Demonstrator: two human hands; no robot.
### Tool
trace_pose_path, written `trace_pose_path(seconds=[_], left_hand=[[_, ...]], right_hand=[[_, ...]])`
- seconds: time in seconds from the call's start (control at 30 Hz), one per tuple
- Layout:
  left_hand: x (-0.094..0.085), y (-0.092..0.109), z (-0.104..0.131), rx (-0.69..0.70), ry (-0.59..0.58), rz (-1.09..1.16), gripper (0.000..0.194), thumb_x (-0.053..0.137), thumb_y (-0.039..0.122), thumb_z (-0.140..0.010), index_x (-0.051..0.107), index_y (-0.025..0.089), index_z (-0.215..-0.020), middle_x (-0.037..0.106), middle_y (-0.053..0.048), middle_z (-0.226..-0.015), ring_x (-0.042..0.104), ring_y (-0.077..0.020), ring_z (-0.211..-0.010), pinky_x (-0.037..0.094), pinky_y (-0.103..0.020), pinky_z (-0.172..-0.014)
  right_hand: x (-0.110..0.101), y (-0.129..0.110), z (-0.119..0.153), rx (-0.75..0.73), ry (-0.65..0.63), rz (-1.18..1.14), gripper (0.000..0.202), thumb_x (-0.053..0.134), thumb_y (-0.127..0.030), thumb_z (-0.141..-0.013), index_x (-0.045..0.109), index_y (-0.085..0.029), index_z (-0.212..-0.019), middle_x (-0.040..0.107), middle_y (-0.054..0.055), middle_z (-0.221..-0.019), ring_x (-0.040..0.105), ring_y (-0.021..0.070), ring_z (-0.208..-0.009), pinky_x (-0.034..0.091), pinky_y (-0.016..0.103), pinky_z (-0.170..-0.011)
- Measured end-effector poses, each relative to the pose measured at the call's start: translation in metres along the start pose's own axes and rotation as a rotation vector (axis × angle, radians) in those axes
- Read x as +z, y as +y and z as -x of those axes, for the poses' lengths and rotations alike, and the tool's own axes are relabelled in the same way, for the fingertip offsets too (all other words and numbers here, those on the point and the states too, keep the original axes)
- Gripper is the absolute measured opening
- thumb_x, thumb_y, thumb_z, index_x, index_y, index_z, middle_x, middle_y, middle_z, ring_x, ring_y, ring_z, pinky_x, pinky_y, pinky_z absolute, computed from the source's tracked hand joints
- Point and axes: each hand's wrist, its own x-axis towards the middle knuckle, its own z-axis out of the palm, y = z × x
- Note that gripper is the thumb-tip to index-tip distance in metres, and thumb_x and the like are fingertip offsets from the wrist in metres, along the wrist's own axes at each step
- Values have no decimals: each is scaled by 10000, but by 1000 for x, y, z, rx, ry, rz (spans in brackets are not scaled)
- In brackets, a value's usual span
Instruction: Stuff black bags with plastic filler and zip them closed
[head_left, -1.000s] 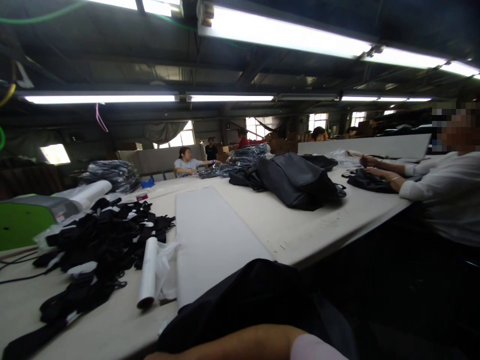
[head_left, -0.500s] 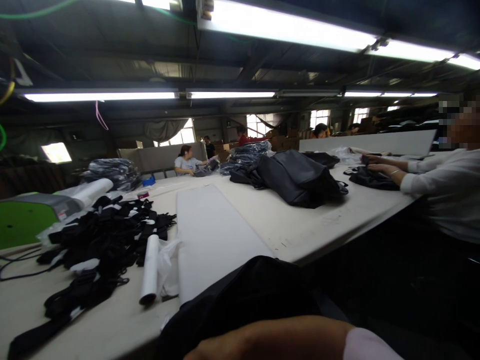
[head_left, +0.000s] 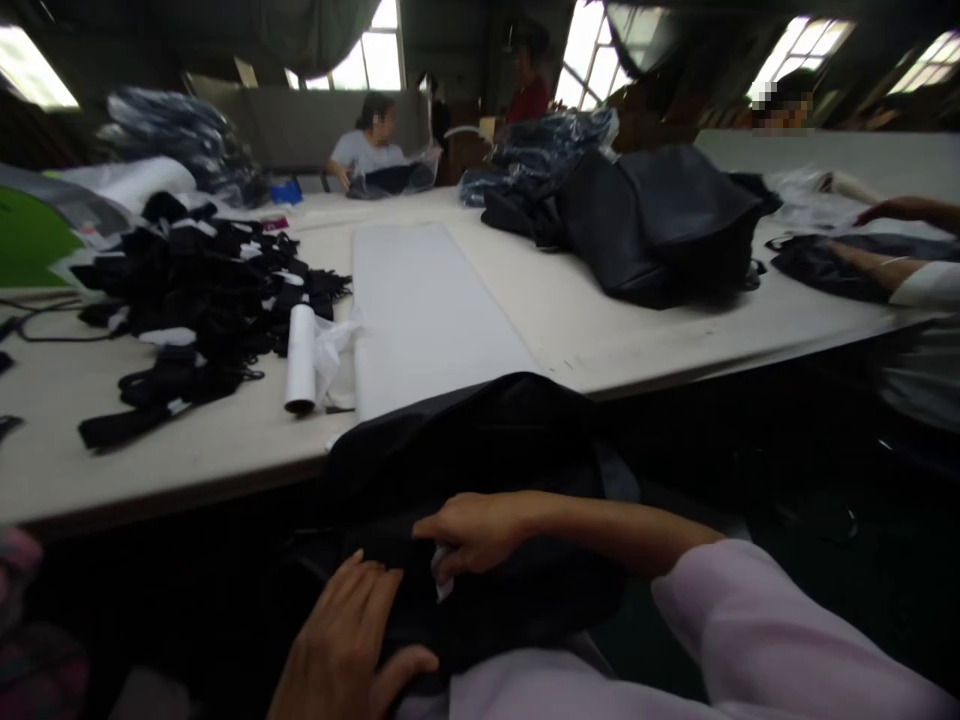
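Left hand (head_left: 349, 640) lies flat, fingers spread, pinning the black fabric bag (head_left: 480, 520) on the lap below the pale counter (head_left: 525, 330) edge. Right hand (head_left: 469, 530) pinches a small white tag (head_left: 441, 578) (apparently sewn on), steadying it for inspection.

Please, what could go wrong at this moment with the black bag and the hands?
1. The black bag hangs over the table edge onto the lap; it might slide off, since the left hand only lies flat on it.
2. The right hand pinches a small white tag; pulling hard might tear it.
3. The white roll lies near the edge and might roll off.
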Motion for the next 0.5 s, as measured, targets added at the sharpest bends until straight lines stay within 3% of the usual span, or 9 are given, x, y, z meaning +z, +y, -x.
trace_pose_path(seconds=[0.13,0.23,0.3,0.37,0.43,0.5], left_hand=[[-1,8,15,-48,-121,-4,383,519,365,-973,572,109,-1253,635,-164,-1293,575,-314,-1252,536,-429,-986],[-2,-1,20,-87,-200,-91,616,599,421,-914,462,86,-1411,482,-210,-1474,470,-375,-1343,401,-540,-1104],[-3,-9,15,-70,-242,-149,685,625,354,-870,411,56,-1449,526,-212,-1424,513,-368,-1277,378,-533,-1101],[-4,-14,6,-111,-307,-198,725,599,127,-780,375,32,-1463,588,-201,-1329,555,-338,-1198,401,-493,-1069],[-5,-15,-4,-180,-378,-219,827,531,-11,-674,339,16,-1478,612,-195,-1250,567,-326,-1147,429,-475,-1028],[-8,-14,-13,-191,-398,-167,814,493,-44,-647,378,1,-1452,639,-177,-1161,576,-312,-1089,454,-457,-976]], right_hand=[[25,5,5,41,46,17,227,673,-296,-923,645,-166,-1107,721,44,-978,669,181,-900,395,230,-685],[27,9,8,19,76,-69,167,664,-313,-939,656,-173,-1029,711,10,-920,654,142,-829,381,211,-661],[16,11,9,-23,77,-137,139,656,-297,-946,666,-170,-1003,707,-5,-903,644,117,-799,382,192,-654],[0,14,7,-35,136,-116,94,652,-258,-947,669,-167,-966,709,-12,-904,649,113,-818,386,185,-669],[-17,18,3,14,300,39,66,640,-229,-950,663,-166,-954,712,1,-940,658,137,-877,380,203,-685],[-32,24,-4,97,491,241,94,596,-242,-978,652,-170,-999,708,27,-991,657,165,-916,372,230,-687]])
